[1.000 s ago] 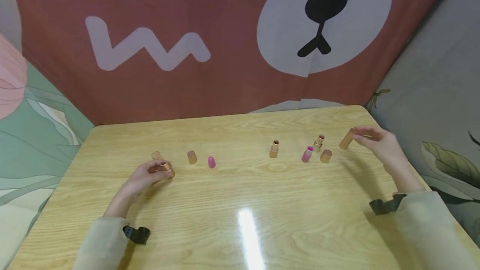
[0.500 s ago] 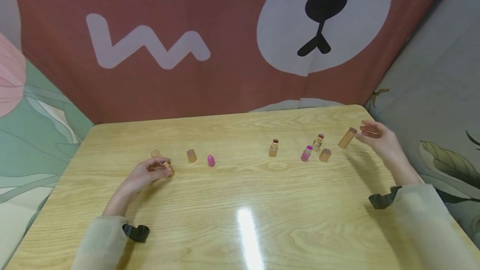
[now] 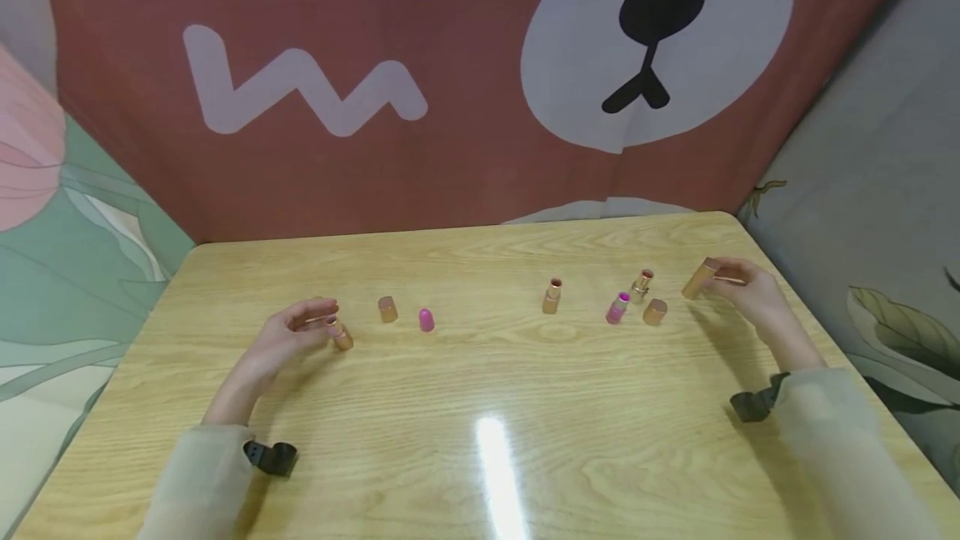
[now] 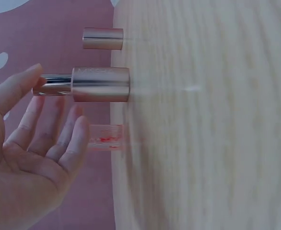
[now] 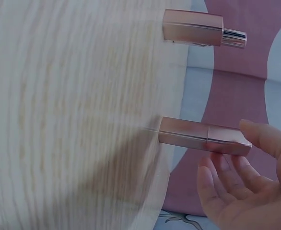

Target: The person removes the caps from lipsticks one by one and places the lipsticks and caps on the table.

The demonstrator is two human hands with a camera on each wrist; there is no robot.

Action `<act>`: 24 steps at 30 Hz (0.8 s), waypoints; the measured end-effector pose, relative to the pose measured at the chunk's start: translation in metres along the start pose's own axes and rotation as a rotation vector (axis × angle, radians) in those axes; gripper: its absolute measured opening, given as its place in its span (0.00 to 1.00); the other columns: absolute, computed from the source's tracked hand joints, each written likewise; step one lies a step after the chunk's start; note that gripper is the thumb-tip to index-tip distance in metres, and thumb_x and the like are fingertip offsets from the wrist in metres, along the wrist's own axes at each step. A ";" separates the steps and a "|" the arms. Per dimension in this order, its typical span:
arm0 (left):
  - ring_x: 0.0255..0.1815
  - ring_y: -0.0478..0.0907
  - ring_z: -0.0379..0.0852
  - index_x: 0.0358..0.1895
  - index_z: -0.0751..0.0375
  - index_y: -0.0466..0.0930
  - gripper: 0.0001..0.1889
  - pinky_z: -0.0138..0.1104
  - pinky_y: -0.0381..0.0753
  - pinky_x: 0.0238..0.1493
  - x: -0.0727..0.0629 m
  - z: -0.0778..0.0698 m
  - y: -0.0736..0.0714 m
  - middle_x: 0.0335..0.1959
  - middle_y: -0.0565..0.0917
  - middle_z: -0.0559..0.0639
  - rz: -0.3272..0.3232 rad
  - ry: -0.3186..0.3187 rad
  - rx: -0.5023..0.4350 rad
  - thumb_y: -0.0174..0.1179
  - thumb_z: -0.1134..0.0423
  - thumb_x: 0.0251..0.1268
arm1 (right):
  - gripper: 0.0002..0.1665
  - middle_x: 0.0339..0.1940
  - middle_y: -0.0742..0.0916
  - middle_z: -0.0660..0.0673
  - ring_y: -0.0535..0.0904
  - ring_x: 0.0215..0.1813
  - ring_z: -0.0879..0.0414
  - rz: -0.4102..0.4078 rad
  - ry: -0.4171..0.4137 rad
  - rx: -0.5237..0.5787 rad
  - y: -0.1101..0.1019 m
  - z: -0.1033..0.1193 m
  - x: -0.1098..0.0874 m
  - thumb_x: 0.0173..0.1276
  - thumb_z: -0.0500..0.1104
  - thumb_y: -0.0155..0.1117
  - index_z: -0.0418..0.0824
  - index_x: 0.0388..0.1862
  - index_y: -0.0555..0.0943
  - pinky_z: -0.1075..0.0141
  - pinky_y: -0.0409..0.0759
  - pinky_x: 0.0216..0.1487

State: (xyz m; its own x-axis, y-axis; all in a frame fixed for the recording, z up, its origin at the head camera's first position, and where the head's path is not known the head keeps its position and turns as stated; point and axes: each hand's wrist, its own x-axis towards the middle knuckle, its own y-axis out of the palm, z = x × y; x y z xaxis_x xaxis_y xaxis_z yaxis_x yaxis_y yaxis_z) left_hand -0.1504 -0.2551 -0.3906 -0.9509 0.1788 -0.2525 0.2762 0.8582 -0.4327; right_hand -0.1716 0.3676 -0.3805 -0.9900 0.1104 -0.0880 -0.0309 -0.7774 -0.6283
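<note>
In the head view, my left hand (image 3: pixel 294 333) is at an uncapped rose-gold lipstick tube (image 3: pixel 342 335) that stands on the table. Thumb and fingers close on its shiny metal neck in the left wrist view (image 4: pixel 56 85). Behind that hand stands a clear cap (image 4: pixel 105 137) with red marks, hidden in the head view. At the far right, my right hand (image 3: pixel 752 294) pinches the top of a capped rose-gold lipstick (image 3: pixel 697 279). Its thumb lies on one side and its fingertips on the other, while the base stands on the table (image 5: pixel 179 132).
Left of centre stand a rose-gold cap (image 3: pixel 387 309) and a magenta cap (image 3: pixel 426 320). Toward the right are an open rose-gold lipstick (image 3: pixel 551 297), a magenta lipstick (image 3: pixel 617 307), a gold one (image 3: pixel 642 284) and a rose-gold cap (image 3: pixel 655 312). A cloth backdrop (image 3: pixel 465 165) hangs behind the table.
The left hand's fingers have risen toward the top of the uncapped tube. The right hand drew back from the capped lipstick half a second ago and is at its top again now.
</note>
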 end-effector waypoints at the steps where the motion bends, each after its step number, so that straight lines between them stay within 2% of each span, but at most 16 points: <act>1: 0.62 0.70 0.36 0.71 0.60 0.60 0.35 0.29 0.74 0.59 0.000 -0.001 0.000 0.71 0.65 0.60 -0.002 0.003 -0.007 0.58 0.49 0.67 | 0.37 0.41 0.72 0.72 0.64 0.39 0.85 0.000 0.000 0.001 0.000 0.000 0.000 0.71 0.52 0.56 0.29 0.69 0.61 0.75 0.70 0.46; 3: 0.60 0.71 0.32 0.71 0.60 0.60 0.35 0.25 0.73 0.57 -0.001 -0.004 0.000 0.71 0.65 0.60 -0.006 0.011 -0.020 0.59 0.49 0.66 | 0.37 0.39 0.70 0.73 0.64 0.38 0.85 0.004 0.004 0.007 0.000 -0.001 0.000 0.72 0.51 0.56 0.28 0.69 0.61 0.76 0.69 0.45; 5: 0.55 0.70 0.25 0.71 0.61 0.60 0.35 0.19 0.72 0.52 -0.002 -0.007 0.000 0.71 0.65 0.61 -0.008 0.017 -0.029 0.59 0.50 0.66 | 0.37 0.43 0.73 0.68 0.64 0.38 0.85 0.007 0.011 0.004 0.000 -0.001 0.001 0.72 0.51 0.54 0.28 0.69 0.60 0.76 0.68 0.45; 7: 0.54 0.70 0.23 0.71 0.61 0.60 0.35 0.18 0.72 0.51 -0.003 -0.009 -0.001 0.71 0.65 0.62 -0.012 0.020 -0.031 0.60 0.50 0.66 | 0.39 0.48 0.75 0.58 0.64 0.38 0.84 0.014 0.033 -0.007 0.000 -0.001 0.001 0.73 0.54 0.52 0.26 0.69 0.59 0.70 0.67 0.47; 10: 0.56 0.70 0.25 0.71 0.62 0.59 0.35 0.20 0.72 0.52 -0.003 -0.012 0.000 0.71 0.65 0.61 -0.022 0.024 -0.023 0.59 0.49 0.66 | 0.39 0.54 0.74 0.45 0.65 0.37 0.81 0.007 0.052 -0.003 0.001 0.000 0.002 0.73 0.57 0.50 0.27 0.67 0.61 0.65 0.68 0.48; 13: 0.58 0.68 0.26 0.72 0.61 0.59 0.36 0.20 0.71 0.53 -0.004 -0.015 0.000 0.71 0.65 0.60 -0.044 0.030 -0.019 0.58 0.48 0.67 | 0.38 0.56 0.74 0.40 0.66 0.37 0.79 -0.008 0.065 0.000 0.002 0.000 0.003 0.73 0.58 0.50 0.28 0.65 0.62 0.66 0.70 0.46; 17: 0.56 0.69 0.23 0.72 0.61 0.59 0.35 0.18 0.71 0.52 -0.006 -0.021 0.001 0.70 0.67 0.57 -0.093 0.044 -0.047 0.57 0.47 0.67 | 0.38 0.58 0.72 0.35 0.65 0.37 0.78 -0.017 0.077 -0.001 0.004 0.001 0.004 0.73 0.58 0.49 0.26 0.64 0.62 0.71 0.71 0.43; 19: 0.54 0.70 0.21 0.71 0.60 0.60 0.34 0.17 0.72 0.51 -0.006 -0.024 0.002 0.66 0.71 0.50 -0.135 0.054 -0.078 0.57 0.47 0.67 | 0.38 0.60 0.71 0.33 0.65 0.38 0.77 -0.016 0.086 0.003 0.005 0.002 0.004 0.73 0.58 0.49 0.26 0.64 0.61 0.69 0.73 0.45; 22: 0.52 0.71 0.20 0.70 0.58 0.62 0.33 0.16 0.72 0.51 -0.007 -0.029 0.003 0.57 0.75 0.36 -0.202 0.070 -0.122 0.58 0.48 0.66 | 0.37 0.60 0.71 0.33 0.65 0.39 0.74 -0.015 0.099 0.009 0.005 0.003 0.004 0.73 0.59 0.48 0.28 0.63 0.63 0.60 0.73 0.50; 24: 0.51 0.71 0.20 0.70 0.58 0.63 0.32 0.15 0.72 0.50 -0.006 -0.033 0.004 0.51 0.74 0.26 -0.245 0.076 -0.147 0.59 0.48 0.66 | 0.34 0.57 0.72 0.37 0.66 0.40 0.72 -0.019 0.106 0.021 0.005 0.004 0.004 0.72 0.60 0.48 0.33 0.60 0.65 0.55 0.71 0.53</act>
State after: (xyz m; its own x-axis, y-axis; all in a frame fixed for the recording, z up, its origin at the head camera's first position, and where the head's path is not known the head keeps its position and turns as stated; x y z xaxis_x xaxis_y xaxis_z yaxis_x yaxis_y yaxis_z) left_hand -0.1477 -0.2368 -0.3625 -0.9960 -0.0113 -0.0883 0.0196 0.9397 -0.3416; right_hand -0.1767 0.3615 -0.3807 -0.9691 0.1893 -0.1580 -0.0536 -0.7872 -0.6144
